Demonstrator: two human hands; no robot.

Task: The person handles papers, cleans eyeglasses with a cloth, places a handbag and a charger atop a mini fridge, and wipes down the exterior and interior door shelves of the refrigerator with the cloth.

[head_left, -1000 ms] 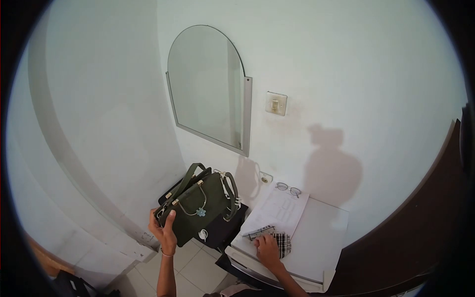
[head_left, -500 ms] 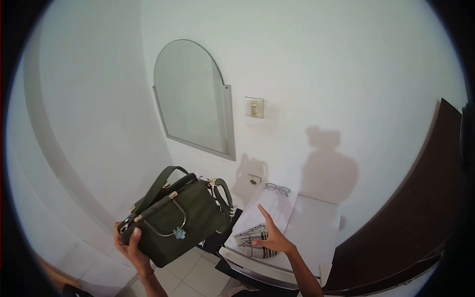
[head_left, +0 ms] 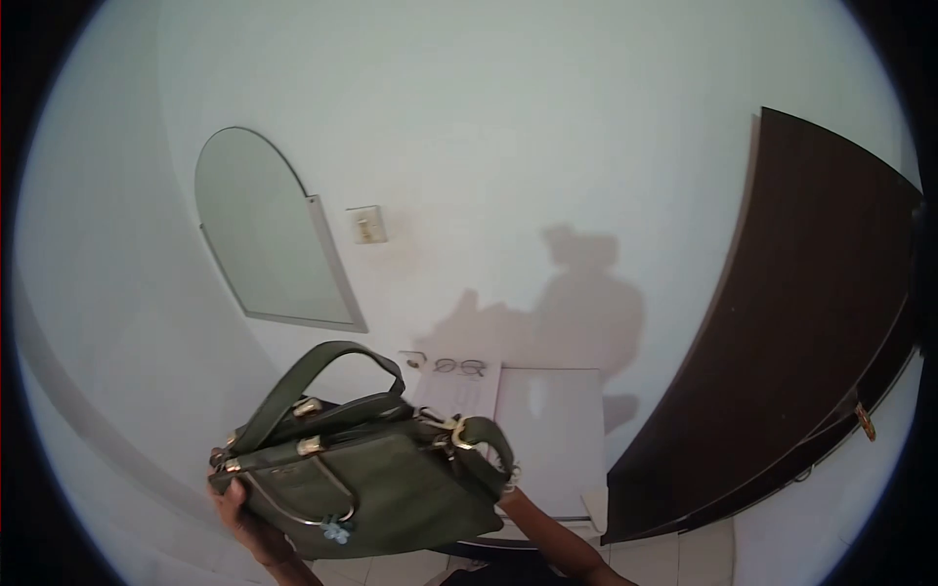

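A dark green handbag [head_left: 381, 488] with gold fittings fills the lower middle of the head view. A blue flower charm [head_left: 336, 529] hangs from its curved metal handle [head_left: 327, 498]. The green strap [head_left: 303, 376] arches above its top. At the bag's left end my left hand [head_left: 234, 508] is closed on it, thumb on the front face. My right hand [head_left: 510, 498] is at the bag's right end, near the strap loop and a pale beaded charm [head_left: 512, 479]. Its fingers are hidden behind the bag.
Behind the bag is a white tabletop [head_left: 552, 420] with a sheet of paper [head_left: 459, 391] and eyeglasses [head_left: 459, 367]. An arched mirror [head_left: 274, 234], a switch [head_left: 367, 225] and a socket [head_left: 412, 360] are on the wall. A dark brown panel [head_left: 782, 293] stands at right.
My right hand, open over the table before, has moved to the bag's right end. The view has turned right and the bag sits lower. The plaid cloth is now hidden behind it.
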